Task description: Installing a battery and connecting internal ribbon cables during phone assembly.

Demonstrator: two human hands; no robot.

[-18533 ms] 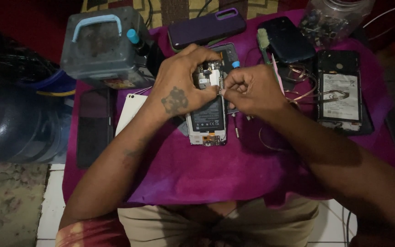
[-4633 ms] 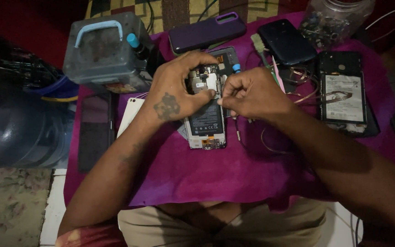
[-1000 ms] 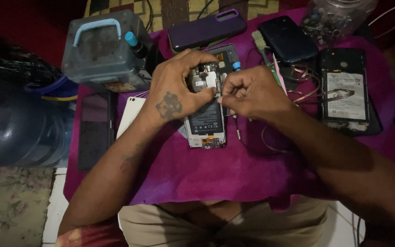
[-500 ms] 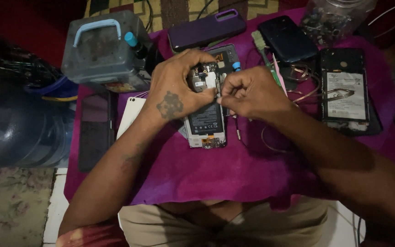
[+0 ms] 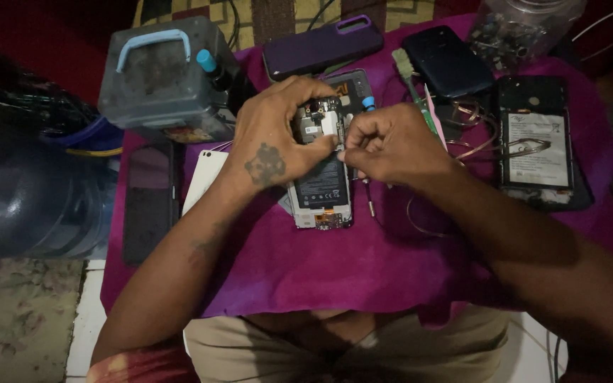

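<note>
The opened phone lies with its back cover off on the purple cloth, in the middle of the small table, right in front of the person. The left hand is curled over its upper left part and holds it in place, the fingers bent around the top edge. The right hand is closed with the thumb and the first finger pressed together at the upper right edge of the phone; what they pinch is too small to tell. A thin screwdriver lies just beside the phone, on its right. Around it I count several more phones: one purple phone at the top, one dark blue phone next to it, one second opened phone at the far right with a white label inside, and one black phone at the left edge. One white back cover lies partly under the left wrist. One grey box with a light blue handle stands at the top left, and one clear jar of small parts at the top right.
</note>
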